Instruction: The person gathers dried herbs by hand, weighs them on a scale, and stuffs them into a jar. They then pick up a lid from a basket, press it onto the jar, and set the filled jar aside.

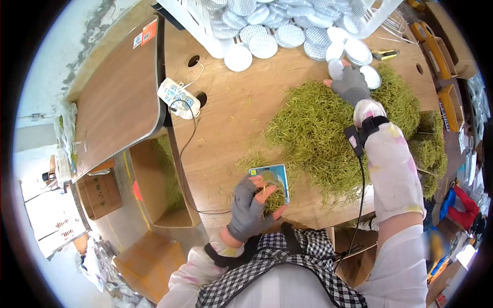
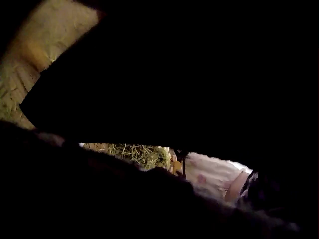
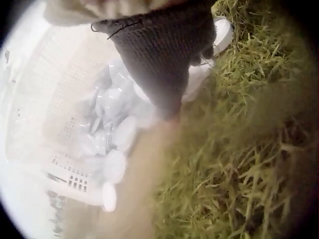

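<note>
In the head view, my gloved left hand (image 1: 247, 208) curls its fingers round a small clump of green dried strands (image 1: 273, 201), over a blue-edged flat item (image 1: 285, 177) near the table's front edge. My gloved right hand (image 1: 352, 86) is at the back of the large strand pile (image 1: 321, 128), with a white round disc (image 1: 336, 69) between its thumb and fingers. Another disc (image 1: 370, 77) lies beside that hand. The right wrist view shows the glove (image 3: 162, 59) above discs and strands (image 3: 234, 149); its fingertips are mostly hidden. Darkness covers most of the left wrist view.
A white basket (image 1: 221, 46) full of clear-wrapped discs stands at the back, with loose discs (image 1: 263, 46) before it. A power strip (image 1: 179, 98) and its cable are on the left. A yellow-handled tool (image 1: 385, 54) lies at back right. Cardboard boxes (image 1: 149, 259) stand below left.
</note>
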### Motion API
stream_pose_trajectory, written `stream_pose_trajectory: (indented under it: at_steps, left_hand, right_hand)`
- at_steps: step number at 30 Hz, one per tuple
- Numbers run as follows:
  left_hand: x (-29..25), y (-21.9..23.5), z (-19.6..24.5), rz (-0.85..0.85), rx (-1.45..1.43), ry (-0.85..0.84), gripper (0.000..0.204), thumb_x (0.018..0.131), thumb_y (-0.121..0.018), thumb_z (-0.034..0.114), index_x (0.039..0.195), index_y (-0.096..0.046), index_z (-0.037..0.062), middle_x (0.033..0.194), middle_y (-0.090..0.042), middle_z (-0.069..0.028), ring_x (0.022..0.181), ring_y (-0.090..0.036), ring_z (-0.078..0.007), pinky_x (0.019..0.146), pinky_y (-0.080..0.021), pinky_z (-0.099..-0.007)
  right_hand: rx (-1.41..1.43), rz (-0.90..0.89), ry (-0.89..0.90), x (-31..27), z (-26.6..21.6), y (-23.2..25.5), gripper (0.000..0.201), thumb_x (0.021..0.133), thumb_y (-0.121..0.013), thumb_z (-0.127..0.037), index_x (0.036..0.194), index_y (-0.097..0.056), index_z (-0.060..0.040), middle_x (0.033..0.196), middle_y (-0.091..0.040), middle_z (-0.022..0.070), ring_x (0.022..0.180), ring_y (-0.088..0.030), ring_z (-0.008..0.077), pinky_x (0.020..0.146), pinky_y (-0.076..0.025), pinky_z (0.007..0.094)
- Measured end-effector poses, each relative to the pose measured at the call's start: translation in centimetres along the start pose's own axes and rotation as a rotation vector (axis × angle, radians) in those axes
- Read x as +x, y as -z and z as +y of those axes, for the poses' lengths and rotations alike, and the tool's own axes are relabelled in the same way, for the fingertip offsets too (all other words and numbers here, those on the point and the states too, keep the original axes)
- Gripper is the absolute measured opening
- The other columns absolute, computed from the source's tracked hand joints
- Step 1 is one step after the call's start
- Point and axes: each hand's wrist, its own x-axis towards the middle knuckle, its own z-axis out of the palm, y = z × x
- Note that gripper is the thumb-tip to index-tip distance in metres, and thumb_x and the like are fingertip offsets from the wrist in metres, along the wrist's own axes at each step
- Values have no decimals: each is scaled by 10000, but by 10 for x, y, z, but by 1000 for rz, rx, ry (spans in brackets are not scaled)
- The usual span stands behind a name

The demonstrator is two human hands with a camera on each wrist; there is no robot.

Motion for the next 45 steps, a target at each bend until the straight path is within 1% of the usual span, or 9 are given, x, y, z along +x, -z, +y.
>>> stream_pose_trajectory:
  at_steps: [6, 14, 17, 20, 25, 28, 34, 40, 45]
  left_hand:
    - [6, 4, 4, 2, -13, 2, 646, 677, -896, 152, 1233, -574, 83, 1221, -573, -166, 1152, -558, -408, 1019, -462, -561]
    - [10, 4, 5, -17, -43, -72, 774, 704, -876, 146, 1397, -543, 59, 1256, -586, -161, 1178, -575, -415, 1027, -465, -549]
    - [11, 9, 9, -35, -28, -63, 719, 703, -888, 170, 1346, -585, 63, 1262, -580, -155, 1194, -567, -414, 1030, -470, -540]
    - [7, 6, 7, -16, -21, -65, 680, 703, -895, 191, 1310, -612, 74, 1265, -578, -143, 1199, -565, -403, 1030, -474, -524]
    - [1, 0, 5, 54, 17, -121, 636, 730, -880, 179, 1299, -615, 83, 1261, -582, -125, 1201, -568, -390, 1029, -475, -508]
    - [-1, -3, 3, 85, -1, -159, 623, 742, -870, 170, 1302, -614, 75, 1241, -584, -126, 1187, -570, -389, 1018, -477, -506]
    - [1, 1, 8, 74, 17, -109, 654, 765, -856, 172, 1349, -593, 44, 1183, -556, -157, 1110, -559, -383, 952, -479, -491]
    - [-4, 0, 7, 108, 16, -96, 556, 772, -850, 164, 1264, -613, 57, 1172, -533, -171, 1086, -544, -379, 924, -472, -468]
    - [-6, -3, 5, 169, -32, -110, 428, 775, -843, 145, 1130, -616, 71, 1174, -534, -169, 1085, -544, -382, 927, -471, -473]
  right_hand:
    - [-46, -40, -36, 27, 5, -11, 942, 766, -840, -526, 1496, -465, -65, 1404, -537, 259, 1278, -569, 417, 1051, -505, 470]
    - [17, 40, -23, -3, -5, 25, 1050, 723, -869, -555, 1524, -420, -45, 1420, -529, 253, 1306, -554, 411, 1073, -482, 452]
    - [634, -42, 100, -34, 5, 33, 982, 769, -878, -488, 1487, -424, 6, 1333, -588, 268, 1212, -620, 324, 952, -544, 387]
    - [899, -63, 303, -149, -14, 60, 842, 818, -870, -424, 1378, -464, 56, 1136, -581, 98, 1019, -574, 174, 853, -531, 328]
    - [1343, -386, 133, -257, -23, 19, 599, 967, -725, -312, 1411, -455, -15, 1207, -544, 60, 1091, -533, 158, 943, -480, 318]
    - [1581, -392, 10, -289, -32, -7, 530, 1006, -665, -280, 1432, -458, -42, 1228, -529, 51, 1119, -514, 151, 976, -457, 311]
    - [1671, -376, 30, -316, -31, -5, 569, 993, -674, -200, 1483, -406, -91, 1227, -517, 53, 1116, -511, 141, 975, -459, 306]
    - [1680, -262, 42, -338, -15, -18, 397, 955, -724, -158, 1269, -494, -77, 1175, -562, 65, 1049, -581, 154, 925, -511, 309]
    - [1721, -251, -116, -344, -19, -32, 252, 971, -720, -192, 1089, -535, -67, 1031, -599, 49, 926, -597, 125, 845, -520, 272]
